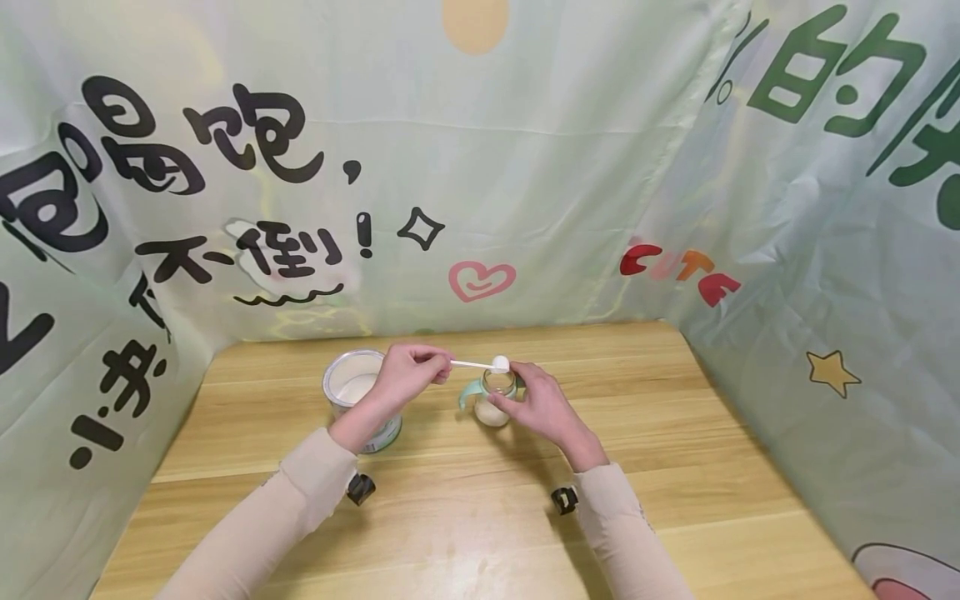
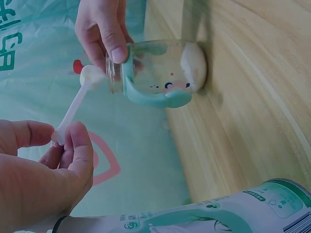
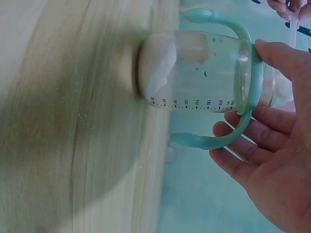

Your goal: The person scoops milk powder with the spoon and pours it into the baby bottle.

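My left hand [image 1: 411, 372] pinches the thin handle of a white scoop [image 2: 74, 108]. The scoop's bowl, heaped with white powder [image 1: 500, 363], is right at the mouth of a clear baby bottle [image 3: 199, 70]. Around the bottle's neck my right hand [image 1: 542, 400] curls its thumb and fingers, just at the mint-green collar with two handles [image 3: 253, 80]. Upright on the table, the bottle has white powder [image 2: 193, 67] at its bottom and a printed scale on its side. Under my left forearm stands an open can [image 1: 330, 387] with pale powder inside.
The wooden table [image 1: 465, 517] carries the can on the left and the bottle near the middle. Printed cloth walls [image 1: 480, 192] enclose the back and both sides. Black straps [image 1: 361, 488] hang at both wrists.
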The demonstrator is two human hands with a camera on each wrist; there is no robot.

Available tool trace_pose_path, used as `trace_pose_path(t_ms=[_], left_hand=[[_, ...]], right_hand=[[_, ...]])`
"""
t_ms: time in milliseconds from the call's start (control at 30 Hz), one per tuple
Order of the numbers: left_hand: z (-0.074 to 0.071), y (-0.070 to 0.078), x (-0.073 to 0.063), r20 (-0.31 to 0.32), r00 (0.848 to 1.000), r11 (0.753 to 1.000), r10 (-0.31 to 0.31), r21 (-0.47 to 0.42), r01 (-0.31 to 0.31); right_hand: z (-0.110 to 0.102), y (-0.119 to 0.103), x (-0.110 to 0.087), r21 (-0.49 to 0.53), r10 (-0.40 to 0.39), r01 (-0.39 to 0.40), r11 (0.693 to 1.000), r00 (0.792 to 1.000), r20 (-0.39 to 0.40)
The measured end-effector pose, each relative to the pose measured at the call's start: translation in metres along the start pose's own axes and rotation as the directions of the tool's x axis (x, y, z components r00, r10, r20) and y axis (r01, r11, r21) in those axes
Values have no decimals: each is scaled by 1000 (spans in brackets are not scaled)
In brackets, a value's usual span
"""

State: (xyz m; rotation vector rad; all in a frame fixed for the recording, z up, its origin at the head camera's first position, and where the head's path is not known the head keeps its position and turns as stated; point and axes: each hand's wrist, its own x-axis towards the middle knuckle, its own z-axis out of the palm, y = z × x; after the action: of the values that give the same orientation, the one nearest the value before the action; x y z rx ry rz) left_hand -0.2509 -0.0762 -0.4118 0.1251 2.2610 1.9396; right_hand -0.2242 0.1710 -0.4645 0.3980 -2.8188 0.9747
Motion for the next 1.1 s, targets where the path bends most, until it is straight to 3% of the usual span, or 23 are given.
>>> trace_pose_path(t_ms=[567, 767, 867, 1100], left_hand=[[0, -1, -1, 8, 1000, 998, 25, 52, -26], [-1, -1, -5, 14, 989, 966, 145, 212, -145], [-1, -1, -6, 32, 981, 949, 190, 250, -192], [0, -2, -7, 35, 977, 939, 212, 271, -213]], right_hand=[[1, 1, 0, 17, -1, 1, 1000, 1000, 5], [0, 1, 0, 9, -17, 17, 1000, 1000, 3], [0, 1, 0, 16, -18, 18, 1000, 1000, 3], [1, 2, 0, 25, -24, 24, 999, 1000, -2]])
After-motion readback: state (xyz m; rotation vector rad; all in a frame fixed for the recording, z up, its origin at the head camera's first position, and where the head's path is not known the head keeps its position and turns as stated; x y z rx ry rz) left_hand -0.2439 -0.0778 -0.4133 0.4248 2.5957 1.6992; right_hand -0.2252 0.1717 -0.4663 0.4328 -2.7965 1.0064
